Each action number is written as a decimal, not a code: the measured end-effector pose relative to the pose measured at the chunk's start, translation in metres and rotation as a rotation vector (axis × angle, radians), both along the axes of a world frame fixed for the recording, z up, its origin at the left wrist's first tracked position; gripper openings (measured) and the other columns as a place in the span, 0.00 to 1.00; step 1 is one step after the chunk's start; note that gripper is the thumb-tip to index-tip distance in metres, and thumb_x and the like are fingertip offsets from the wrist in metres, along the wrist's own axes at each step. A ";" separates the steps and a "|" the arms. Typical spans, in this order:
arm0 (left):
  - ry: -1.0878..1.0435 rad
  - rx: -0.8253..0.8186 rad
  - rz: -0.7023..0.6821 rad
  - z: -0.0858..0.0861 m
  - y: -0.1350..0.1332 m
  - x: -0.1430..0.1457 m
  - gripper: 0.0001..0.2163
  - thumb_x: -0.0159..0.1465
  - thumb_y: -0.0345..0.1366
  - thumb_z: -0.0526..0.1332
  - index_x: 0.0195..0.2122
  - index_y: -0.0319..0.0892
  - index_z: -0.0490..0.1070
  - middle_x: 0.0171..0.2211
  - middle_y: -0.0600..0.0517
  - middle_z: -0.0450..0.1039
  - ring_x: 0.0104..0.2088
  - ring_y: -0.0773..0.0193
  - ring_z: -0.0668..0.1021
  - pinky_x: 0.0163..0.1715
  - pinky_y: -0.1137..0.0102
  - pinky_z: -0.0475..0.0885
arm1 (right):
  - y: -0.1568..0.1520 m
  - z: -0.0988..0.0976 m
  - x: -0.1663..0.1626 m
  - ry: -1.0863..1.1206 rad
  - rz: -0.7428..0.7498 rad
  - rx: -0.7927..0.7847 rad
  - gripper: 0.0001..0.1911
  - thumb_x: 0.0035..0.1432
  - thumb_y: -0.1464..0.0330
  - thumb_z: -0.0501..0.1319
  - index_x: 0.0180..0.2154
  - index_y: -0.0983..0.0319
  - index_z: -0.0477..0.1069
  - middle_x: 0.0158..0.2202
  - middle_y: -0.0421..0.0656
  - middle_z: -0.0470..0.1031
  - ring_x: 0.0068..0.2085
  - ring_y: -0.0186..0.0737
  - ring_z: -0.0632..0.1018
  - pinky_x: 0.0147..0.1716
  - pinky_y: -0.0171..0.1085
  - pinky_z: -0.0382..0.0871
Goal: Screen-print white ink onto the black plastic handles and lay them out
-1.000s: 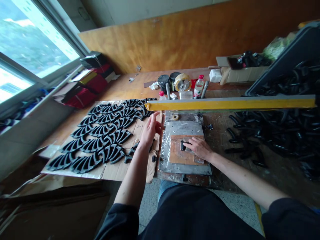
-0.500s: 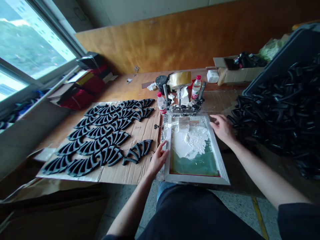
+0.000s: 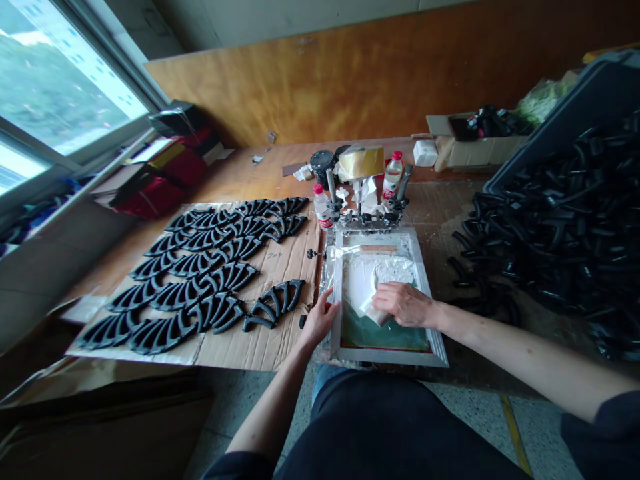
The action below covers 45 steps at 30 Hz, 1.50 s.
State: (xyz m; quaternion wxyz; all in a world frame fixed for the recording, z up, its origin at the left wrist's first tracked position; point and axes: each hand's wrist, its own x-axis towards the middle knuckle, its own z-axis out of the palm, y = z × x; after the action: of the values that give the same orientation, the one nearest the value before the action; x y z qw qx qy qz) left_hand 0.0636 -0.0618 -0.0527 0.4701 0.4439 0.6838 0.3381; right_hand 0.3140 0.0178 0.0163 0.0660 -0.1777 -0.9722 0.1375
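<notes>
A screen printing frame with pale metal sides lies in front of me, its green mesh partly covered by white ink. My right hand is closed around a flat scraper smeared with white, low over the mesh. Fingers of my left hand grip the frame's left side; the undersides of those fingers are hidden. Behind the frame stands its hinge clamp, with a roll of yellowish tape above it. A thin brown strip shows near the frame's far end.
Curved black plastic parts lie in rows on cardboard to the left. More black parts spill from a grey crate at right. Two red-capped bottles flank the clamp. An open carton stands behind.
My right hand has moved from the frame's right side onto the mesh and taken hold of the scraper, bringing it nearer through the white ink. My left hand stays at the frame's left side.
</notes>
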 end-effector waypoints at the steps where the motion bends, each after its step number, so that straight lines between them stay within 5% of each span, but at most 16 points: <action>1: 0.006 0.005 -0.003 -0.001 0.000 0.000 0.27 0.59 0.48 0.61 0.58 0.45 0.67 0.23 0.58 0.65 0.22 0.69 0.67 0.24 0.75 0.62 | 0.001 0.004 0.002 -0.011 0.009 -0.031 0.13 0.49 0.82 0.55 0.30 0.60 0.72 0.30 0.42 0.74 0.37 0.42 0.72 0.36 0.37 0.62; 6: 0.009 0.016 -0.025 0.001 0.000 -0.001 0.28 0.59 0.50 0.60 0.58 0.44 0.66 0.22 0.58 0.64 0.21 0.69 0.67 0.23 0.75 0.61 | 0.001 -0.005 -0.006 0.090 -0.173 0.007 0.12 0.54 0.79 0.55 0.33 0.60 0.74 0.34 0.44 0.76 0.40 0.43 0.72 0.39 0.38 0.63; 10: 0.002 0.016 -0.054 0.002 0.000 -0.001 0.29 0.60 0.51 0.58 0.60 0.44 0.64 0.22 0.58 0.64 0.21 0.70 0.65 0.21 0.76 0.59 | -0.017 -0.018 -0.002 0.102 -0.113 0.077 0.14 0.57 0.79 0.54 0.39 0.62 0.75 0.39 0.47 0.77 0.41 0.44 0.72 0.40 0.40 0.65; 14: -0.018 0.001 -0.048 0.008 0.000 -0.001 0.30 0.60 0.51 0.59 0.61 0.44 0.63 0.22 0.59 0.63 0.20 0.70 0.65 0.19 0.77 0.58 | 0.000 -0.003 -0.009 0.132 -0.267 -0.028 0.10 0.58 0.72 0.60 0.41 0.58 0.76 0.36 0.42 0.77 0.40 0.42 0.74 0.39 0.38 0.67; 19: -0.155 0.033 -0.033 0.052 0.000 -0.003 0.32 0.60 0.56 0.57 0.61 0.44 0.63 0.21 0.58 0.64 0.18 0.71 0.64 0.17 0.76 0.58 | 0.066 0.035 -0.018 0.180 -0.647 0.041 0.28 0.56 0.62 0.66 0.59 0.54 0.66 0.43 0.45 0.78 0.39 0.44 0.76 0.38 0.40 0.69; 23: -0.294 0.097 0.049 0.104 0.011 0.000 0.30 0.63 0.61 0.48 0.47 0.42 0.74 0.21 0.54 0.67 0.18 0.69 0.67 0.17 0.74 0.60 | 0.103 0.049 0.036 0.327 -0.911 0.076 0.18 0.61 0.61 0.60 0.52 0.58 0.73 0.38 0.45 0.80 0.35 0.41 0.78 0.37 0.38 0.69; 27: -0.335 0.368 0.115 0.142 0.044 0.006 0.27 0.65 0.59 0.47 0.40 0.42 0.74 0.29 0.50 0.75 0.26 0.66 0.75 0.24 0.72 0.69 | 0.099 0.026 0.092 0.311 -1.090 -0.027 0.14 0.63 0.69 0.56 0.42 0.70 0.76 0.30 0.42 0.80 0.31 0.33 0.78 0.31 0.28 0.71; 32: -0.310 0.555 0.117 0.164 0.081 0.014 0.21 0.67 0.51 0.48 0.34 0.39 0.71 0.26 0.50 0.74 0.27 0.66 0.75 0.25 0.74 0.70 | 0.035 -0.037 0.062 0.153 -0.852 -0.169 0.14 0.62 0.62 0.59 0.34 0.66 0.76 0.28 0.40 0.78 0.29 0.33 0.76 0.30 0.29 0.72; 35: -0.219 0.571 0.100 0.153 0.084 0.012 0.21 0.68 0.50 0.45 0.38 0.39 0.70 0.26 0.51 0.74 0.27 0.67 0.75 0.26 0.73 0.71 | 0.000 -0.064 0.025 0.077 -0.706 -0.096 0.12 0.59 0.60 0.63 0.32 0.63 0.73 0.34 0.45 0.76 0.39 0.43 0.76 0.40 0.38 0.70; 37: -0.093 0.525 0.084 0.130 0.077 0.003 0.21 0.69 0.50 0.45 0.47 0.41 0.68 0.28 0.52 0.75 0.28 0.67 0.76 0.29 0.72 0.72 | -0.011 -0.075 0.012 0.029 -0.694 -0.032 0.10 0.60 0.62 0.61 0.32 0.63 0.71 0.36 0.48 0.74 0.42 0.47 0.74 0.43 0.41 0.68; 41: 0.484 0.289 0.158 0.057 0.041 -0.033 0.17 0.66 0.46 0.53 0.52 0.43 0.67 0.40 0.47 0.77 0.39 0.61 0.78 0.42 0.65 0.72 | -0.011 -0.090 0.013 0.046 -0.684 0.031 0.10 0.64 0.63 0.55 0.31 0.60 0.66 0.35 0.48 0.71 0.41 0.48 0.72 0.42 0.42 0.66; 45: 0.981 0.051 0.288 -0.012 -0.001 -0.068 0.18 0.64 0.41 0.56 0.54 0.44 0.69 0.57 0.43 0.69 0.56 0.50 0.69 0.54 0.56 0.65 | -0.006 -0.105 0.020 0.116 -0.629 0.107 0.15 0.66 0.59 0.51 0.31 0.59 0.65 0.33 0.48 0.70 0.38 0.47 0.71 0.40 0.43 0.65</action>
State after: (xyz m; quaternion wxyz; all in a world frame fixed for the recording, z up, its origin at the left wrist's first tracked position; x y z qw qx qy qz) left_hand -0.0042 -0.0631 -0.0645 0.0315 0.4631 0.8697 0.1677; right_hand 0.3344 0.0117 -0.0888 0.1700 -0.4578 -0.8699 0.0692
